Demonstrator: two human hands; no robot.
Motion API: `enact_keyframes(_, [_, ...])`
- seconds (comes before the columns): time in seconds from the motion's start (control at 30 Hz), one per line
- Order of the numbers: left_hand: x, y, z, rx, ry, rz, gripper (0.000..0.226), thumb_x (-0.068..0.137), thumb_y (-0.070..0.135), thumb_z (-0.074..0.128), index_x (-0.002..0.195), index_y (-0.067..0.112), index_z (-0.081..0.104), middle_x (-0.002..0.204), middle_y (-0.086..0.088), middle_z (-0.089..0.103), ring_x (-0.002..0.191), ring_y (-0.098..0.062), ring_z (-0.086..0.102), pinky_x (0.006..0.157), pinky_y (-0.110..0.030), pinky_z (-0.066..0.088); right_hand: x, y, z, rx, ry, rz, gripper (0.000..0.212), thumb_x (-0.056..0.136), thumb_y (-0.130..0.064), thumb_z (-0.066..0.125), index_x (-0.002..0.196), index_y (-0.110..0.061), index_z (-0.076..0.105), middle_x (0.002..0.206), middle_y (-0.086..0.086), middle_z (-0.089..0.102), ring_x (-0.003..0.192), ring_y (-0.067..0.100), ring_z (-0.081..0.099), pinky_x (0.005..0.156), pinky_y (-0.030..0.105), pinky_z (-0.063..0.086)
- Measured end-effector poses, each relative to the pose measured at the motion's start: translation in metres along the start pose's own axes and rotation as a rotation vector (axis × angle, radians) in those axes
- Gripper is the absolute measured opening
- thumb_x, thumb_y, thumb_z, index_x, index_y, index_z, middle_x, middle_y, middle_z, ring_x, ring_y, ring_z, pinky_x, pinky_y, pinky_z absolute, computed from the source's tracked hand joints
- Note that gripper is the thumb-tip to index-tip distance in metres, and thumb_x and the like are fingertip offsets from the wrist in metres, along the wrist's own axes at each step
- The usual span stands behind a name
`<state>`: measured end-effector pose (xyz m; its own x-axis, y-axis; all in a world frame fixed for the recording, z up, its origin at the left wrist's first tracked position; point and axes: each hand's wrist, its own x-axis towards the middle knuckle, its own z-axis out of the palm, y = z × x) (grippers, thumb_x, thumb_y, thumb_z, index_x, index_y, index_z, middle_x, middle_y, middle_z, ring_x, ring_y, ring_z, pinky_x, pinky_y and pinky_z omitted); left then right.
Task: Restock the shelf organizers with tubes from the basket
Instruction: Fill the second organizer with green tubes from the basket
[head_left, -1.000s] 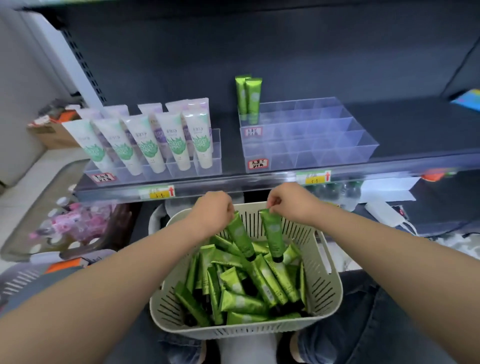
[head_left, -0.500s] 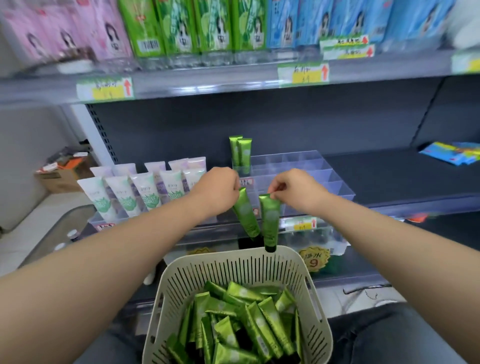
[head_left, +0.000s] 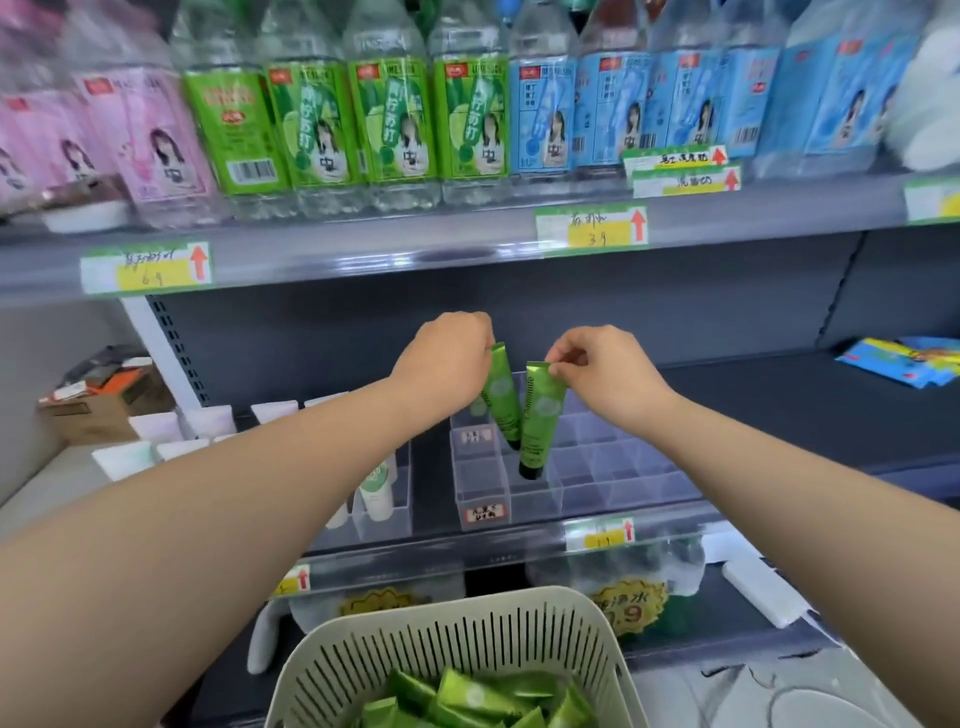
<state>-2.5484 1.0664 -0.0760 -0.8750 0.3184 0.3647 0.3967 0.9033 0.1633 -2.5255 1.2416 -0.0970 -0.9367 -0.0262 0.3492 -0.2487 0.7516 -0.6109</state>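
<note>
Left hand (head_left: 447, 364) pinches one green tube (head_left: 503, 400) by its crimp; right hand (head_left: 602, 371) pinches a second tube (head_left: 540, 421), cap down over the clear organizer (head_left: 597, 467). Basket (head_left: 467, 639) sits below, holding more tubes.

Left grip (head_left: 447, 361), right grip (head_left: 597, 371) pinched, raised.

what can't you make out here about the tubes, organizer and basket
Head view only:
- Two green tubes already in the organizer: hidden behind the left hand and its tube.
- White tubes: mostly covered by the left forearm.
- Basket: cut off by the bottom edge, so the tube count is unknown.
- Organizer labels: too small to read.
</note>
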Motion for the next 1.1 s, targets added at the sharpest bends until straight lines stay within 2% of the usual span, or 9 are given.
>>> enact_keyframes(0.17, [0.035, -0.008, 0.020, 0.037, 0.024, 0.034, 0.016, 0.091, 0.008, 0.044, 0.096, 0.005, 0.058, 0.095, -0.013, 0.063, 0.083, -0.033, 0.059, 0.076, -0.041, 0.051, 0.028, 0.024, 0.013, 0.033, 0.079, 0.018, 0.011, 0.089, -0.009, 0.057, 0.085, -0.016, 0.065, 0.078, -0.004, 0.061, 0.071, 0.011, 0.055, 0.066, 0.020, 0.041])
enact_keyframes(0.3, [0.065, -0.018, 0.035, 0.075, -0.004, 0.046, 0.017, 0.093, 0.010, 0.043, 0.103, 0.006, 0.056, 0.097, -0.015, 0.063, 0.087, -0.035, 0.060, 0.078, -0.043, 0.051, 0.053, 0.041, 0.022, 0.041, 0.126, 0.006, 0.012, 0.089, -0.009, 0.057, 0.088, -0.015, 0.066, 0.084, 0.000, 0.065, 0.077, 0.015, 0.059, 0.072, 0.025, 0.047])
enact_keyframes(0.4, [0.086, -0.025, 0.046, 0.078, -0.007, 0.043, 0.018, 0.094, 0.011, 0.042, 0.105, 0.007, 0.056, 0.098, -0.016, 0.063, 0.087, -0.036, 0.060, 0.077, -0.042, 0.052, 0.075, 0.052, 0.029, 0.048, 0.158, 0.005, 0.011, 0.089, -0.010, 0.057, 0.089, -0.015, 0.067, 0.081, -0.002, 0.063, 0.077, 0.017, 0.059, 0.074, 0.028, 0.048])
enact_keyframes(0.53, [0.112, -0.032, 0.058, 0.102, 0.012, 0.055, 0.017, 0.094, 0.012, 0.043, 0.103, 0.008, 0.058, 0.101, -0.015, 0.063, 0.089, -0.035, 0.061, 0.074, -0.037, 0.051, 0.101, 0.061, 0.037, 0.083, 0.195, -0.016, 0.014, 0.089, -0.009, 0.056, 0.084, -0.018, 0.065, 0.078, -0.007, 0.060, 0.077, 0.014, 0.059, 0.070, 0.024, 0.045])
enact_keyframes(0.67, [0.134, -0.040, 0.073, 0.107, 0.026, 0.051, 0.018, 0.091, 0.012, 0.048, 0.105, 0.009, 0.059, 0.106, -0.017, 0.064, 0.097, -0.036, 0.061, 0.079, -0.039, 0.052, 0.124, 0.068, 0.051, 0.088, 0.200, -0.033, 0.019, 0.087, -0.007, 0.056, 0.079, -0.024, 0.062, 0.078, -0.004, 0.062, 0.078, 0.017, 0.061, 0.073, 0.027, 0.047])
enact_keyframes(0.73, [0.143, -0.043, 0.081, 0.103, 0.014, 0.043, 0.017, 0.090, 0.011, 0.049, 0.103, 0.010, 0.060, 0.107, -0.016, 0.064, 0.098, -0.036, 0.061, 0.078, -0.037, 0.051, 0.134, 0.071, 0.057, 0.108, 0.207, -0.054, 0.020, 0.086, -0.004, 0.056, 0.079, -0.022, 0.063, 0.079, -0.003, 0.063, 0.079, 0.018, 0.062, 0.076, 0.030, 0.049])
enact_keyframes(0.9, [0.160, -0.051, 0.095, 0.096, -0.010, 0.048, 0.015, 0.088, 0.007, 0.051, 0.099, 0.011, 0.060, 0.107, -0.015, 0.063, 0.099, -0.036, 0.060, 0.078, -0.037, 0.051, 0.153, 0.079, 0.070, 0.085, 0.191, -0.074, 0.016, 0.087, -0.005, 0.056, 0.085, -0.017, 0.066, 0.083, -0.004, 0.061, 0.079, 0.015, 0.060, 0.074, 0.025, 0.047])
enact_keyframes(1.1, [0.172, -0.061, 0.112, 0.100, -0.064, 0.056, 0.016, 0.089, 0.005, 0.049, 0.099, 0.009, 0.060, 0.108, -0.015, 0.062, 0.099, -0.034, 0.059, 0.076, -0.036, 0.048, 0.161, 0.085, 0.085, 0.063, 0.150, -0.083, 0.017, 0.086, -0.002, 0.053, 0.084, -0.013, 0.066, 0.080, -0.005, 0.061, 0.081, 0.016, 0.062, 0.076, 0.029, 0.050])
